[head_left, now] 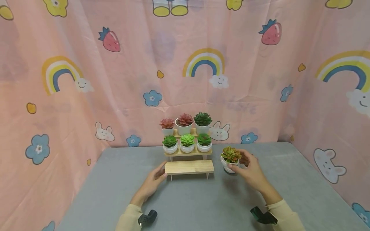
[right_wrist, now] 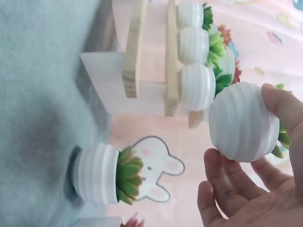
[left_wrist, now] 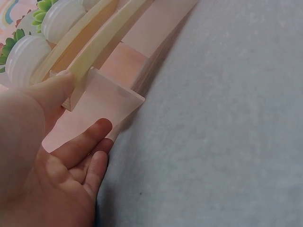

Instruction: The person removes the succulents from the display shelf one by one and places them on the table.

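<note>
Right-hand grip (head_left: 251, 168) is curled round the white pot (head_left: 226, 165) of a reddish-green succulent (head_left: 230, 154), held off the gray counter (head_left: 202, 205) right of center in the head view. Nearer center, the left-hand grip (head_left: 151, 182) pinches the left end of a stepped wooden stand (head_left: 189, 166), carrying six potted succulents (head_left: 187, 148) before a pink curtain (head_left: 124, 80).

Closed in at the back and both sides by pale pink hanging fabric (head_left: 130, 83), printed all over with yellow-white-blue rainbows (head_left: 203, 62), red strawberries (head_left: 112, 42), blue flowers (head_left: 148, 100) and white bunny heads (head_left: 104, 133), super cutesy. Hangs kinda creased and wavy behind a flat, matte grey tabletop (head_left: 196, 205). Lit pretty soft, with blurry shadows (head_left: 231, 184) on the grey.
</note>
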A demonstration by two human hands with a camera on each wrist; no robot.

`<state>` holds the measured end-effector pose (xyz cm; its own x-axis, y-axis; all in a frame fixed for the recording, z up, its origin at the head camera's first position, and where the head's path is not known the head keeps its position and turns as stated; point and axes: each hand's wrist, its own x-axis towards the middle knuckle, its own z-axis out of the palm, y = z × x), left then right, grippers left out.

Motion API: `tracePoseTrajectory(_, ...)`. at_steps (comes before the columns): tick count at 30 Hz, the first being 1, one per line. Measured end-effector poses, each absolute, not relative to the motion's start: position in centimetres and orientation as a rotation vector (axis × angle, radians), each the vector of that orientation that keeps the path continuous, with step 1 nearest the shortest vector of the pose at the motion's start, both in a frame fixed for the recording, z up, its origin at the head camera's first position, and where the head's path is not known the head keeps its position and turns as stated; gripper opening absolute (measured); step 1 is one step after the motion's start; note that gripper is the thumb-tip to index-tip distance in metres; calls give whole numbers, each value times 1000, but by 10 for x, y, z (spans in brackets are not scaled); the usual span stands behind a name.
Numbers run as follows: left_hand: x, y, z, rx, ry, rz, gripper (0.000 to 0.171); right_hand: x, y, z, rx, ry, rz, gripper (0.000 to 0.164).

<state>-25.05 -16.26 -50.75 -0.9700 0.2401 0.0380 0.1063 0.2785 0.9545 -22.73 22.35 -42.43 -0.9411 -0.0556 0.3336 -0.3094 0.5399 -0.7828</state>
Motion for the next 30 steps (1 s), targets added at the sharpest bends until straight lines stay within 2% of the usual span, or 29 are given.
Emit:
tracePoseTrajectory(13, -250, -163, -507, 327, 2470, 1742, 62, -230, 244, -418, 325, -2422, 1466, 56)
tracePoseTrajectory(26, -248, -162, -505, 304, 2452, 1752, 60, -234, 267, -419, 222, -2459, 1439, 68)
tracePoseTrajectory(30, -248, -162, -505, 302, 2444, 1765, 60, -236, 273, -421, 216, -2428, 1423, 65)
